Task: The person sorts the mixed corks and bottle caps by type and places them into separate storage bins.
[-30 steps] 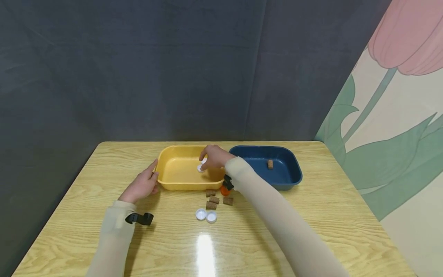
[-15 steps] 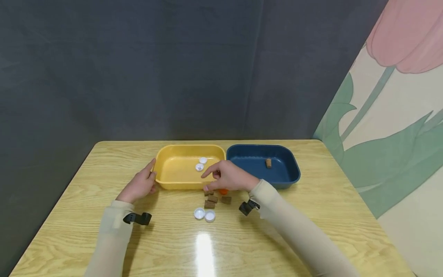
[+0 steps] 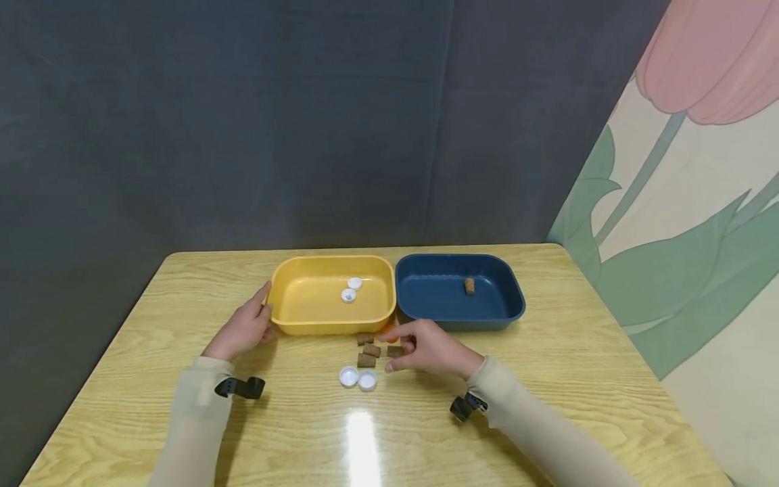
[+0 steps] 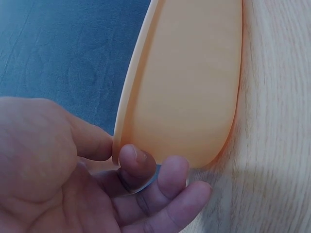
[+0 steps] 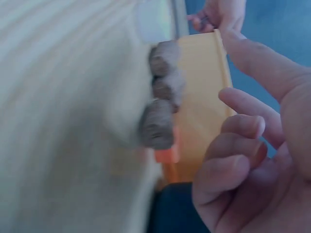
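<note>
My left hand (image 3: 240,330) is at the left end of the yellow tub (image 3: 331,329). In the left wrist view, its thumb and curled fingers (image 4: 172,177) meet the tub's rim and outer wall. My right hand (image 3: 435,348) hovers over the table beside several corks (image 3: 366,360), thumb and index finger spread apart with nothing between them. It partly covers one cork (image 3: 394,352) and an orange cap-like thing (image 3: 387,330). Two white bottle caps (image 3: 349,377) lie in front of the corks. Two more white caps (image 3: 355,284) are inside the yellow tub.
A dark blue tub (image 3: 460,325) stands right against the yellow one, with one cork (image 3: 469,286) in it. Both tubs are near the back of the wooden table (image 3: 292,419). A dark cloth (image 3: 304,135) hangs behind.
The right hand let go of a white cap inside the yellow tub, then came back toward me and right, over the corks. The left hand stays at the tub's left end.
</note>
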Tool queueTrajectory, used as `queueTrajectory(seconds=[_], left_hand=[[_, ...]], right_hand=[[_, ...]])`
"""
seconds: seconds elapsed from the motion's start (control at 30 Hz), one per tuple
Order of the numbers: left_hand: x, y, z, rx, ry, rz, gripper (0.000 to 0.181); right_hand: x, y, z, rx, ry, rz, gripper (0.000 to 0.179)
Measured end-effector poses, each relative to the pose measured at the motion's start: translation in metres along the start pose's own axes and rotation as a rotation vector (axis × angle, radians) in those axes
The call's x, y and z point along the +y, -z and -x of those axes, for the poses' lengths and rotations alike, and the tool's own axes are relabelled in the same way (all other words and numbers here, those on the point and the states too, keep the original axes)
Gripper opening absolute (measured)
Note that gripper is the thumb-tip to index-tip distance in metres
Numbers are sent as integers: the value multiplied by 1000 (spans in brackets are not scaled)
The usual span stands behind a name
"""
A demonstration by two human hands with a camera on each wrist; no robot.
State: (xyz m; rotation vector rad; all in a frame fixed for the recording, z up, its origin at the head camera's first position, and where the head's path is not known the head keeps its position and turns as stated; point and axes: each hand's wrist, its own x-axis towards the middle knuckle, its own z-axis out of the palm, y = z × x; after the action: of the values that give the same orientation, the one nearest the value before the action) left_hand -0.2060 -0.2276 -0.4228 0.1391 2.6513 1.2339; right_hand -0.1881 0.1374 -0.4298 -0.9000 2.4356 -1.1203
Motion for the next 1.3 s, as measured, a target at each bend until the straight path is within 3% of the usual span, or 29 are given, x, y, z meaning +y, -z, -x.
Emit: queueTrajectory(seconds=[0.13,0.33,0.83,1.03,1.3], left_hand=[[0,0,0,-2,7,-3,58],[-2,-1,-1,-2,0,0,58],[-2,0,-1,-3,1,8,58],[-2,0,0,-5,-1,21,58],[-2,0,-1,-3,-2,22,58]], right_hand=[[11,-5,5,-5,-10,41,55],[22,-8,6,52,-20,36,55],[30,-9,6,146,-55,-33,42],[33,-12,7,147,-81,-38,34],[30,-12,6,129,-132,-9,36]])
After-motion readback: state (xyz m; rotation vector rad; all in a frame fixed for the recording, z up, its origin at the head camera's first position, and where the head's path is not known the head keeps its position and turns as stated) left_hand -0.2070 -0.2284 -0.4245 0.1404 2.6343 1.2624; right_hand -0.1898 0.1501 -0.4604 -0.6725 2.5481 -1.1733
